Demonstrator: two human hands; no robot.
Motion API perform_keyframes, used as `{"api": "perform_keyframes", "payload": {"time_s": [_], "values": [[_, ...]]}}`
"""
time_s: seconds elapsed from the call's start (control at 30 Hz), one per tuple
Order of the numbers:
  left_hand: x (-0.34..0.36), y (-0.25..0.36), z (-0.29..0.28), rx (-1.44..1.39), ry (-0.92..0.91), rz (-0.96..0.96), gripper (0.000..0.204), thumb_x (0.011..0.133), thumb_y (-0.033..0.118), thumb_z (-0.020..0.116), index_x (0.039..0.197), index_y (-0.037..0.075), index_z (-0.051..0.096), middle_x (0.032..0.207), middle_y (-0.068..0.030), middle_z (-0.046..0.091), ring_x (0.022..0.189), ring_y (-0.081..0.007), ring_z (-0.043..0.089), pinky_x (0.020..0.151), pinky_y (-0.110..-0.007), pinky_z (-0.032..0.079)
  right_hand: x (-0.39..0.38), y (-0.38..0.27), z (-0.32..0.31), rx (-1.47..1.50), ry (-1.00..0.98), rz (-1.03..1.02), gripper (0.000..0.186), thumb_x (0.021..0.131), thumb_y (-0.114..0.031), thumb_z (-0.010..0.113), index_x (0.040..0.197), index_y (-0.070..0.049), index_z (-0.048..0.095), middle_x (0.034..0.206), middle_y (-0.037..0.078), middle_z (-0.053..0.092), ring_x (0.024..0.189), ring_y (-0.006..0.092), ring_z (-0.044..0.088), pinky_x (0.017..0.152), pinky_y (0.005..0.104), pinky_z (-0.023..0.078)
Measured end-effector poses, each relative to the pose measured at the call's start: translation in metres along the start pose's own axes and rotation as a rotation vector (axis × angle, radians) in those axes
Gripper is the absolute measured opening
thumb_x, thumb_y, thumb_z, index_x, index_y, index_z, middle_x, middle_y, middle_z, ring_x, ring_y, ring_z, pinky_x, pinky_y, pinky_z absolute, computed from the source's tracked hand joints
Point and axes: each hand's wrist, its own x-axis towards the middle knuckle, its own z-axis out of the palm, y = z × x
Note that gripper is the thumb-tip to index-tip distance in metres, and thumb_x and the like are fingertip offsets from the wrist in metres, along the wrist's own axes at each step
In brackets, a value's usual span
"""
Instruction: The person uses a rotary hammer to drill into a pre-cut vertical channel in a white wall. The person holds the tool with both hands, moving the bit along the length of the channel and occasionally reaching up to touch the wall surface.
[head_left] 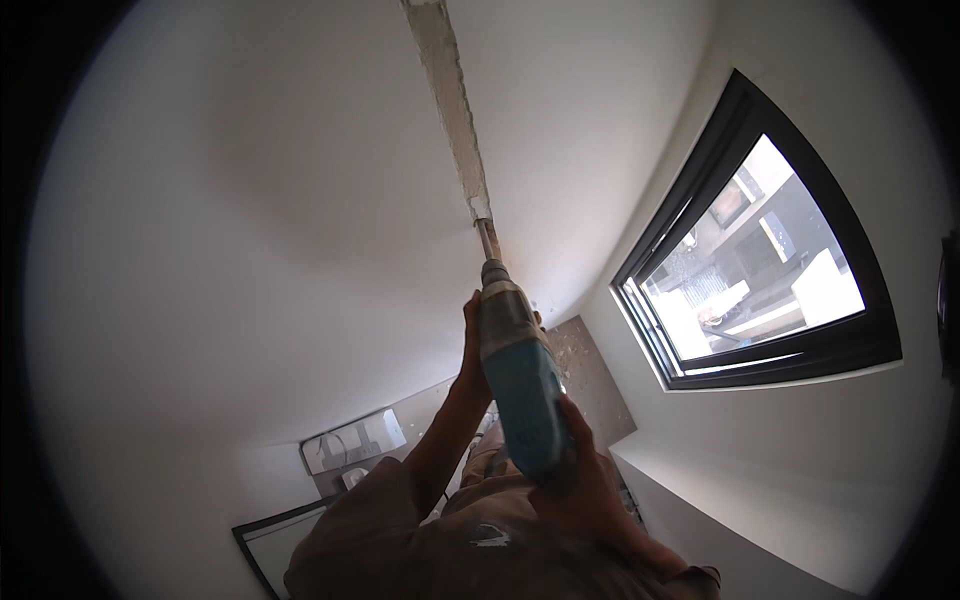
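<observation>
You hold a teal and grey drill [528, 400] at the centre of the frame, its body tilted slightly, its nose pointing toward the top of the picture. The bit [488, 242] reaches up from the nose to the lower end of a rough groove [458, 125], which runs from the top edge of the frame down to the middle of a white wall [250, 180]. Whether the tip presses into the wall, you cannot tell from this angle.

Your left hand [473, 345] is wrapped around the grey front of the drill, on its left side, most of the fingers hidden behind it. Your right hand [582, 450] closes on the rear, lower right of centre, its thumb side against the teal body; the grip of its fingers is out of sight.

Below the drill, your brown shirt [400, 545] fills the bottom of the frame, a white patch [490, 536] on its front. Speckled floor [595, 375] shows to the right of the drill. A window [885, 300] with a dark frame stands at the right, buildings [745, 235] visible through its glass. At lower left, a black-edged panel [285, 545] leans into view beside your sleeve [355, 520].
</observation>
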Motion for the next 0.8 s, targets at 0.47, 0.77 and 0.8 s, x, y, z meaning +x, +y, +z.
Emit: {"api": "perform_keyframes", "payload": {"time_s": [0.47, 0.77, 0.8], "values": [[-0.016, -0.055, 0.026, 0.005, 0.063, -0.086, 0.057, 0.088, 0.062, 0.045, 0.108, 0.009, 0.053, 0.096, -0.0083, 0.061, 0.093, -0.0225, 0.061, 0.089, -0.040, 0.050, -0.056, 0.054, -0.007, 0.224, 0.336, -0.115, 0.089, 0.059, 0.007, 0.055, 0.141, 0.000, 0.022, 0.119, 0.017, 0.050, 0.104, 0.0230, 0.057, 0.085, 0.0343, 0.049], [0.001, -0.061, 0.022, 0.025, 0.145, -0.051, 0.059, 0.087, 0.057, 0.052, 0.119, 0.008, 0.046, 0.108, -0.0091, 0.058, 0.100, -0.0226, 0.059, 0.093, -0.039, 0.048, -0.046, 0.127, -0.017, 0.312, 0.302, -0.031, 0.082, 0.058, 0.009, 0.053, 0.136, 0.001, 0.029, 0.118, 0.016, 0.051, 0.102, 0.0209, 0.058, 0.082, 0.0316, 0.050], [0.006, -0.063, 0.023, 0.025, 0.173, -0.048, 0.059, 0.087, 0.057, 0.052, 0.120, 0.008, 0.046, 0.108, -0.0091, 0.057, 0.101, -0.0223, 0.059, 0.093, -0.038, 0.048, -0.051, 0.162, -0.017, 0.272, 0.302, -0.024, 0.077, 0.059, 0.009, 0.055, 0.133, 0.002, 0.034, 0.113, 0.015, 0.053, 0.098, 0.0201, 0.059, 0.079, 0.0311, 0.051]]}}
